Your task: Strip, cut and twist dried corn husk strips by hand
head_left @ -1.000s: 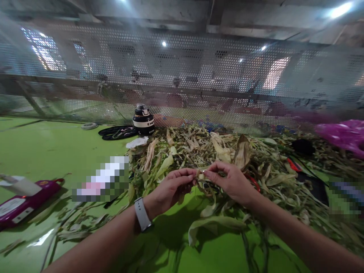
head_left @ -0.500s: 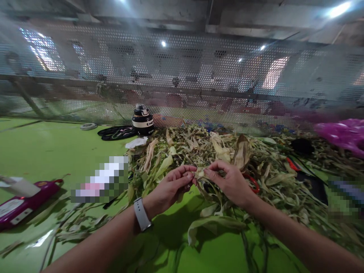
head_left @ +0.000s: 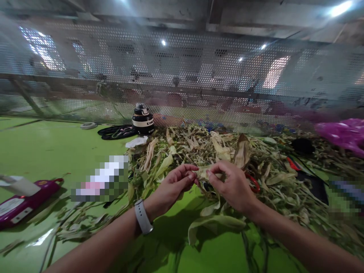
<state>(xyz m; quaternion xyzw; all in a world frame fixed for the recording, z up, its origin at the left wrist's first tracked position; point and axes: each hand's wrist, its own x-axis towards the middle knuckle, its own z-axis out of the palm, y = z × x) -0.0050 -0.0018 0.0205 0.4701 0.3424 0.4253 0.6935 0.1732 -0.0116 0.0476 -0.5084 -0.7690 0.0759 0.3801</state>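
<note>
A small pale piece of husk (head_left: 203,173) is stretched between my two hands above the green table (head_left: 68,151). My left hand (head_left: 178,182), with a white watch band (head_left: 143,217) on its wrist, pinches the left end. The right end is between the thumb and fingers of my right hand (head_left: 229,182). Behind and to the right spreads a heap of dry husks and leaves (head_left: 196,144). A red scissor handle (head_left: 253,183) shows just right of my right hand. One long curled husk (head_left: 213,225) lies below my hands.
At the back stand a black and white bottle (head_left: 142,119) and a black flat item (head_left: 116,131). A purple power strip (head_left: 28,201) is at the left, a magenta plastic bag (head_left: 345,136) at the right. Perforated metal mesh (head_left: 182,72) rises behind the table.
My right hand has moved slightly to the right, away from my left hand, and more of the pale husk shows between them. My left hand has hardly moved.
</note>
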